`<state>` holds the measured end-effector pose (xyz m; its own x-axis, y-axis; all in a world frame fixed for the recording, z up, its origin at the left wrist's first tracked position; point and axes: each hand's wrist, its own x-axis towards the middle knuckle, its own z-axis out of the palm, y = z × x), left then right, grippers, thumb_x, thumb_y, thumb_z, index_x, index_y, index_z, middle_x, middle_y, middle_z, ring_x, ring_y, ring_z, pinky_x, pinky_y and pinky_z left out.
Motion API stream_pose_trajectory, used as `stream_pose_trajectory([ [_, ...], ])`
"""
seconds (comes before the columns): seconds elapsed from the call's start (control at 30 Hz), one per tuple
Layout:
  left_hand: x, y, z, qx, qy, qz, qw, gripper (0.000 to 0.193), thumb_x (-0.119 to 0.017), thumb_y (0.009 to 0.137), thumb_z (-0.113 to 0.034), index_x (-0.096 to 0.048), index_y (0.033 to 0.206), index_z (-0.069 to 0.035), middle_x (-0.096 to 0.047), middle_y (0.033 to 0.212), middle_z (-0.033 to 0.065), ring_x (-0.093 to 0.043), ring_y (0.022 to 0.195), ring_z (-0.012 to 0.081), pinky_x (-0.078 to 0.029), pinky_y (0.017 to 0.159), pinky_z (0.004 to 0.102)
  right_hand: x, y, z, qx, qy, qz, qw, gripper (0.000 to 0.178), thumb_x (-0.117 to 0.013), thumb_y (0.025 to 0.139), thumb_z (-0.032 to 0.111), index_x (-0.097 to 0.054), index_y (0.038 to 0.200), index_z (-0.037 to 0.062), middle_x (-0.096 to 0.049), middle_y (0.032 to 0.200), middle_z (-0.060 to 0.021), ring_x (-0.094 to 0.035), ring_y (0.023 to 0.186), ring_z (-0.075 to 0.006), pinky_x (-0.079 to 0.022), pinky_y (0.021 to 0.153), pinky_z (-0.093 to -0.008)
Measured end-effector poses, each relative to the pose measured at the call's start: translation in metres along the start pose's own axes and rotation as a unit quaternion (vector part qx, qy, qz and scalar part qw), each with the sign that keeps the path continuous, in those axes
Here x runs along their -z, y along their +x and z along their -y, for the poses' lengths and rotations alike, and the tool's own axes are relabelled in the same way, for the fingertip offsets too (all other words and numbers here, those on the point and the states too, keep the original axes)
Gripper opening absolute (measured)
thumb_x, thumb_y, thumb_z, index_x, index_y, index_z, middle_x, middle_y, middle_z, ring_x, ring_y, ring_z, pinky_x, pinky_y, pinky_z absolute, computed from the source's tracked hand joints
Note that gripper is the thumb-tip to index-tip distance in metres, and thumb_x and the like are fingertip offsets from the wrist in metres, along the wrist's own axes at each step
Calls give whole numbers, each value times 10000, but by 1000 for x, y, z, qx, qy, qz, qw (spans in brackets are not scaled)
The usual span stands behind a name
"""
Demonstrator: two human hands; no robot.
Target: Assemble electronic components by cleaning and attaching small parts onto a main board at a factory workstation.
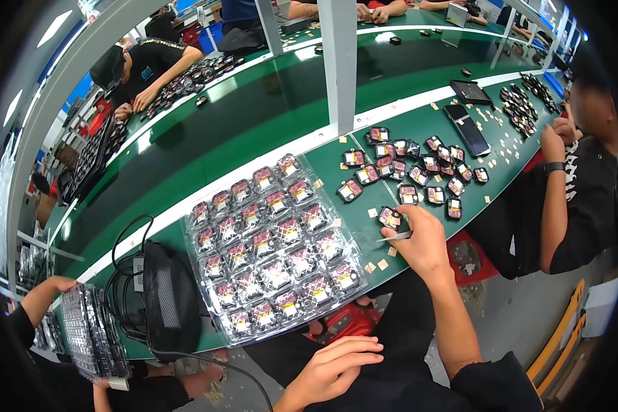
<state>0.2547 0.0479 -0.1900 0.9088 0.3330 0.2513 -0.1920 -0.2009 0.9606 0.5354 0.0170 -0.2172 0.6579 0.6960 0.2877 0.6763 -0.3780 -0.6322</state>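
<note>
My right hand (pixel 422 240) is closed over the green bench, gripping a thin pointed metal tool (pixel 395 237). Its fingertips touch a small black square housing (pixel 389 218) with a pinkish inside. Whether they grip that housing too is hard to see. My left hand (pixel 338 367) hovers over my lap, fingers stretched out, with nothing in it. In front of me lies a clear plastic tray (pixel 206 302), filled with rows of similar housings that show white, pink and yellow. A loose group of housings (pixel 429 163) is spread beyond my right hand.
Small tan squares (pixel 372 266) dot the bench. A phone (pixel 467 129) and a black tray (pixel 471 92) lie further right. Left stands a black mesh bag (pixel 178 295) with a cable. A grey post (pixel 339 69) rises behind. Co-workers sit on both sides; one holds stacked clear trays (pixel 93 329).
</note>
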Motion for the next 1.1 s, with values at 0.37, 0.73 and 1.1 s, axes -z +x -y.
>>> stream_pose_trajectory([
  [0.37, -1, 13, -7, 178, -380, -98, 902, 774, -533, 1027, -544, -471, 1445, 104, -649, 1189, 230, -699, 972, 260, -603, 719, 335, 65, -49, 35, 310, 256, 174, 899, 566, -889, 749, 231, -712, 1260, 65, -547, 656, 6, -511, 515, -187, -434, 507, -314],
  [0.73, 13, 0, 1, 276, -495, 79, 820, 746, -684, 999, -416, -455, 1452, 130, -594, 1287, 191, -663, 1020, 222, -586, 754, 313, 69, -69, 50, 385, 209, 281, 854, 511, -741, 816, 91, -720, 1307, 232, -460, 697, 17, -539, 564, -165, -417, 498, -305],
  [1.1, -2, -9, -3, 96, -459, -192, 862, 580, -865, 828, -74, -561, 1308, 44, -597, 1281, 201, -639, 1226, 382, -556, 1023, 499, 74, -72, 71, -8, 265, 346, 900, 523, -816, 888, 254, -573, 1323, 93, -661, 883, -105, -725, 811, -236, -572, 690, -370],
])
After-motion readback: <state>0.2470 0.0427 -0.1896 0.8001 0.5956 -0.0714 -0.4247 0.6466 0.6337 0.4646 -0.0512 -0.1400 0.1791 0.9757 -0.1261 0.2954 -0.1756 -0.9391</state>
